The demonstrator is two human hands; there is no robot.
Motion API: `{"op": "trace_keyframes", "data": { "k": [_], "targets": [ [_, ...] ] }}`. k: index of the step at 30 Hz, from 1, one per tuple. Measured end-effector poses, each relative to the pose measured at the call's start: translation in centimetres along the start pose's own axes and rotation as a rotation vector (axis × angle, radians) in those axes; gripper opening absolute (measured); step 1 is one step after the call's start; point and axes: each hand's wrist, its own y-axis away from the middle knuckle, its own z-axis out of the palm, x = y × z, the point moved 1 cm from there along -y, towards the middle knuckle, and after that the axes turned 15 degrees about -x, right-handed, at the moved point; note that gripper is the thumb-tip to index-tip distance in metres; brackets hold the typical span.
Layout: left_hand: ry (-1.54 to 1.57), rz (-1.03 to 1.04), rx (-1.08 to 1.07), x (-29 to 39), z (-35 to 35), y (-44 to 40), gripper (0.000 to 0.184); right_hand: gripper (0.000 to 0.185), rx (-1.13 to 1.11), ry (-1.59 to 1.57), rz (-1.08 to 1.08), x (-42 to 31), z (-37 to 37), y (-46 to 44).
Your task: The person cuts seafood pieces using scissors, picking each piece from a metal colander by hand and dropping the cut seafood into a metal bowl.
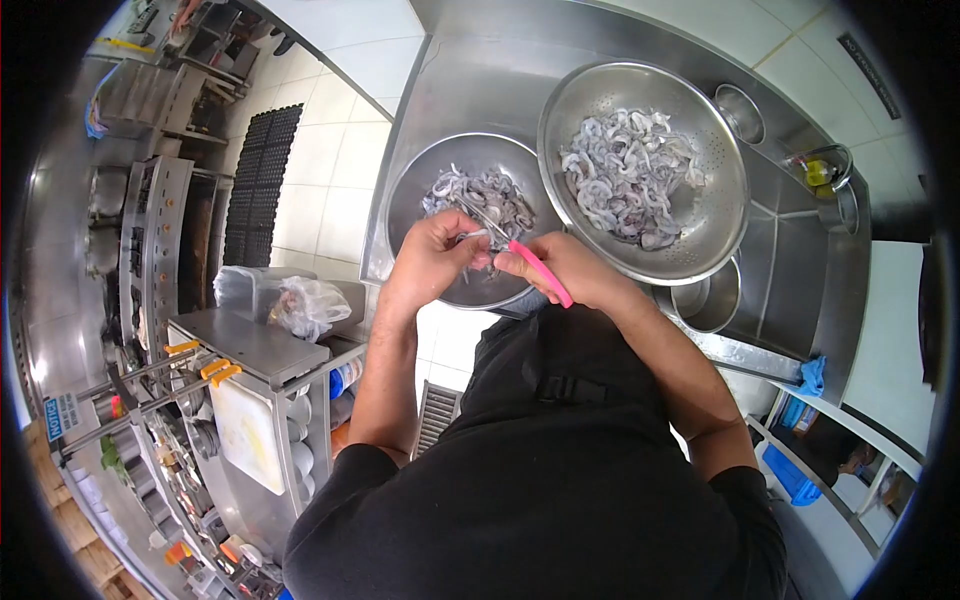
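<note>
A metal bowl (410, 190) holds a pile of greyish squid-like pieces (510, 205). Over its near part, my left hand (440, 255) pinches a small pale piece (478, 238) between thumb and fingers. My right hand (565, 268) is closed on a knife-like tool with a pink handle (541, 272); its thin metal part points up and left over the bowl, close to my left fingertips. To the right, a larger perforated colander (722, 150) holds more whitish-grey pieces (635, 180).
The steel sink counter (480, 60) surrounds both vessels. Small metal bowls (740, 112) stand behind and below the colander. Left are a steel cabinet (245, 340) with a plastic bag (308, 305), a cutting board (247, 435) and a stove (165, 250). A black mat (262, 185) lies on the floor.
</note>
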Motion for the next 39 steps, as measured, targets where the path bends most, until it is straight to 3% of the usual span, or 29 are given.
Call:
{"op": "trace_keyframes", "data": {
  "k": [7,10,11,14,15,18,19,22,23,27,30,31,33,35,37,39],
  "targets": [
    [-0.44,-0.196,0.131,-1.8,0.2,-0.8,0.02,0.064,0.011,-0.155,-0.093,-1.4,0.0,0.8],
    [-0.581,-0.06,0.233,-4.6,0.3,-1.7,0.035,0.071,-0.049,-0.307,-0.116,-1.6,0.6,1.0],
    [-0.582,-0.221,0.194,-4.9,0.2,-1.8,0.056,0.073,-0.088,-0.366,-0.118,-0.5,0.7,0.1],
    [-0.908,-0.114,0.24,-6.5,0.0,-1.9,0.075,0.082,-0.271,-0.444,-0.055,1.8,0.6,-1.1],
    [-0.816,-0.158,0.186,-5.4,0.0,-1.7,0.082,0.082,-0.324,-0.518,-0.066,1.7,0.9,-0.9],
    [-0.635,-0.001,0.12,-4.9,0.0,-1.8,0.083,0.086,-0.471,-0.679,-0.119,1.3,1.3,-0.3],
    [-0.46,0.041,0.042,-4.7,0.2,-1.8,0.071,0.086,-0.512,-0.722,-0.153,1.1,1.2,-0.3],
    [-0.067,0.02,-0.127,-3.7,0.6,-2.6,0.057,0.085,-0.52,-0.78,-0.196,0.5,1.0,0.0],
    [-0.097,0.055,-0.096,-5.4,0.3,-3.0,0.042,0.085,-0.515,-0.779,-0.21,0.5,0.9,0.1],
    [-0.474,-0.135,0.051,-3.8,-0.3,-3.2,0.027,0.087,-0.485,-0.694,-0.244,-0.1,0.3,1.5],
    [-0.636,-0.084,0.164,-4.6,-1.3,-3.6,0.033,0.089,-0.493,-0.608,-0.276,0.3,-0.1,2.2],
    [-0.488,-0.014,0.134,-4.1,-1.0,-3.6,0.044,0.089,-0.498,-0.611,-0.295,0.5,-0.1,2.4],
    [-0.105,0.063,0.002,-0.9,1.2,-2.9,0.049,0.087,-0.493,-0.645,-0.298,0.5,-0.3,2.9],
    [0.067,0.064,-0.124,0.6,2.2,-2.9,0.049,0.084,-0.483,-0.697,-0.269,-0.1,-0.8,3.4],
    [0.025,-0.007,-0.247,0.1,1.8,-3.5,0.045,0.084,-0.516,-0.726,-0.271,0.1,-0.9,2.9],
    [-0.006,0.008,-0.208,-0.8,1.8,-4.5,0.039,0.085,-0.544,-0.724,-0.275,0.4,-1.3,2.7]
  ]
}}
